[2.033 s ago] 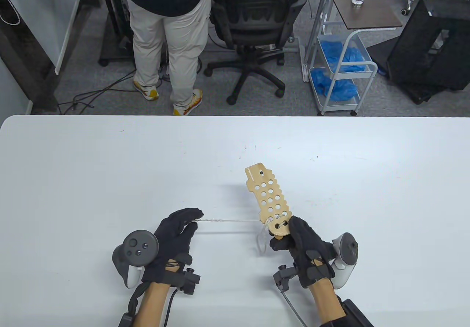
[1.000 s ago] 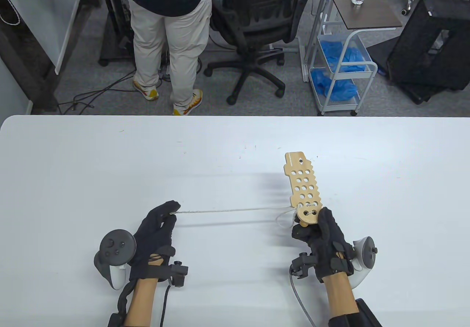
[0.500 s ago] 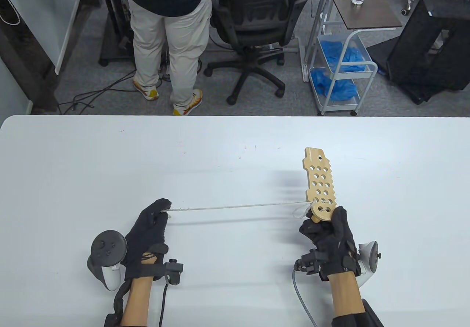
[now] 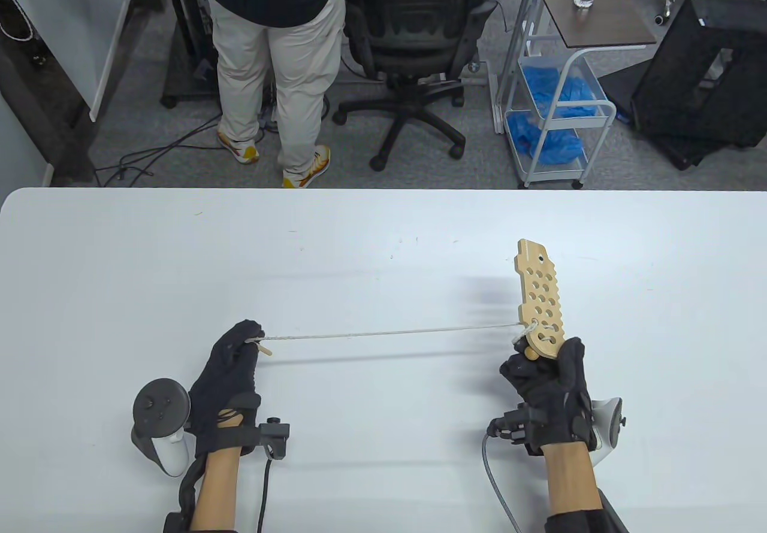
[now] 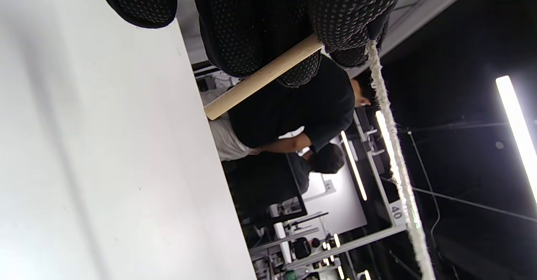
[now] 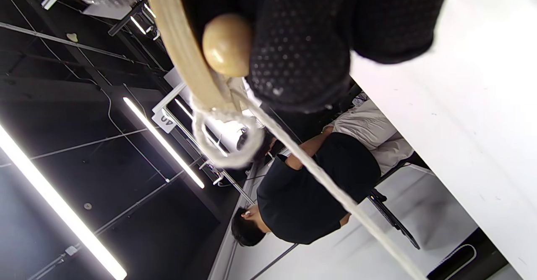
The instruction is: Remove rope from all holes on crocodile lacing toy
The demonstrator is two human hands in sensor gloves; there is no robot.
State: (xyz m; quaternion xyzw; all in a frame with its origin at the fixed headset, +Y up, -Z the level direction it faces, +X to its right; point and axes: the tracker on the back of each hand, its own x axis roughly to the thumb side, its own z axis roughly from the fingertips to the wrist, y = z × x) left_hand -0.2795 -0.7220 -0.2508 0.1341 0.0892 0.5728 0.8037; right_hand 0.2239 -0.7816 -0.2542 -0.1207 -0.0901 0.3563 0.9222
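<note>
The two hands have drawn steadily apart over the last two seconds, and the rope (image 4: 389, 333) between them has gone from a short span with a loose loop hanging at the toy to one long, taut line. The left hand (image 4: 230, 371) has slid out to the left of the crocodile lacing toy (image 4: 541, 306) and pinches the wooden needle (image 5: 262, 77) at the rope's end between thumb and fingers; the left wrist view shows the peg clamped under the fingertips with the rope running away from them. The right hand (image 4: 548, 386) has carried the toy off to the right and turned it more upright, gripping its near end, fingers wrapped around the board and the round wooden bead (image 6: 226, 45) beside it.

The slack loop that hung at the toy's near end a second ago has shrunk. In the table view only a small kink remains there, though the right wrist view shows a small loop (image 6: 222, 139) of rope against the board's edge, not yet pulled through.

As a judgement: nearly all the holes look bare, so the rope seems to sit only in the last ones nearest the right hand. The unlacing is close to done, but the rope is taut, so more pulling alone may just tighten that loop.

The toy is held above the worktop (image 4: 383, 239).
</note>
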